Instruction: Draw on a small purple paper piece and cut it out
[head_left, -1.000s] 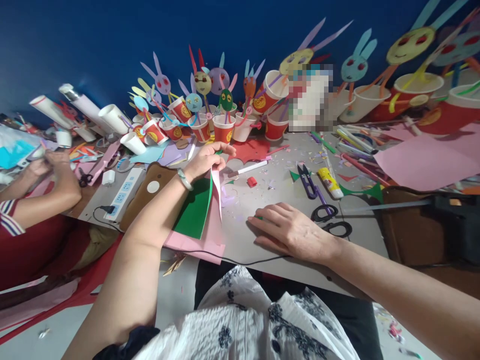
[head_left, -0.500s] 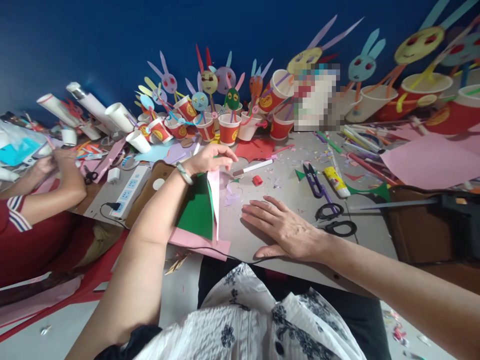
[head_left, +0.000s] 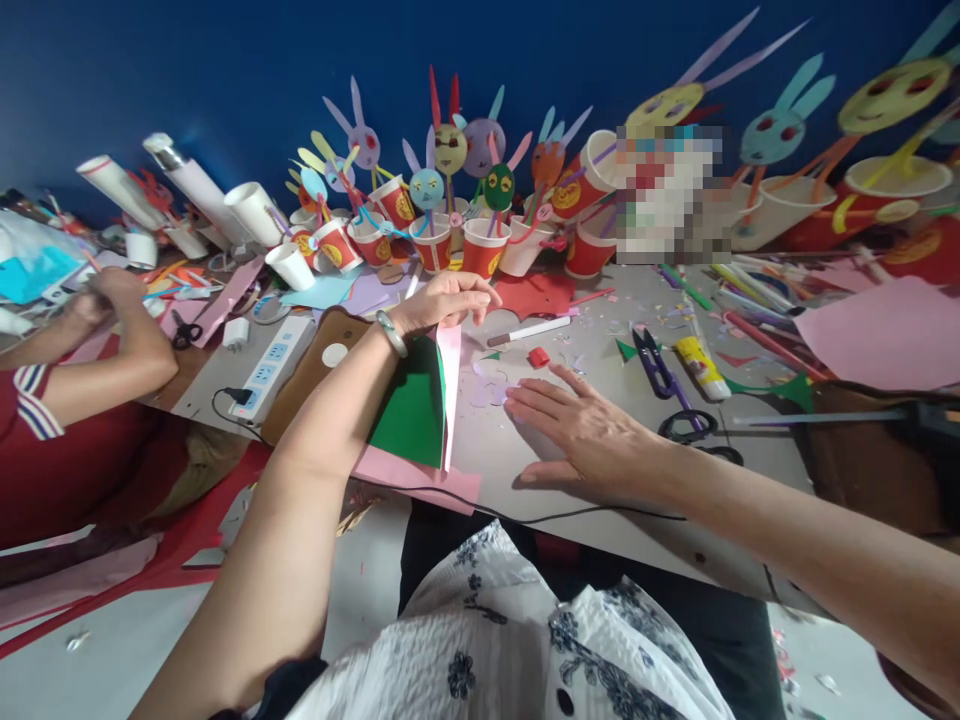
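Note:
My left hand [head_left: 450, 300] rests at the far end of a green paper sheet [head_left: 412, 410], its fingers loosely bent and apart with nothing seen in them. Pink paper [head_left: 451, 375] shows beside and under the green sheet, and my left forearm covers part of the stack. Palm down on the grey table [head_left: 487, 450], my right hand [head_left: 581, 425] is open with fingers spread. Just past its fingertips are a small red cap [head_left: 538, 357] and pale purple scraps [head_left: 489, 390]. A white marker [head_left: 531, 331] lies farther back.
Black-handled scissors [head_left: 656, 365] and a yellow glue stick [head_left: 701, 367] lie to the right. Paper cups [head_left: 486, 248] with rabbit-faced figures line the back. A power strip [head_left: 274, 370] is at left, near a co-worker's arm [head_left: 142, 350]. A black cable [head_left: 525, 520] crosses the front edge.
The view has shifted, so the table things appear farther right. My right hand has slid slightly forward, closer to the red cap. My left hand stays by the green sheet.

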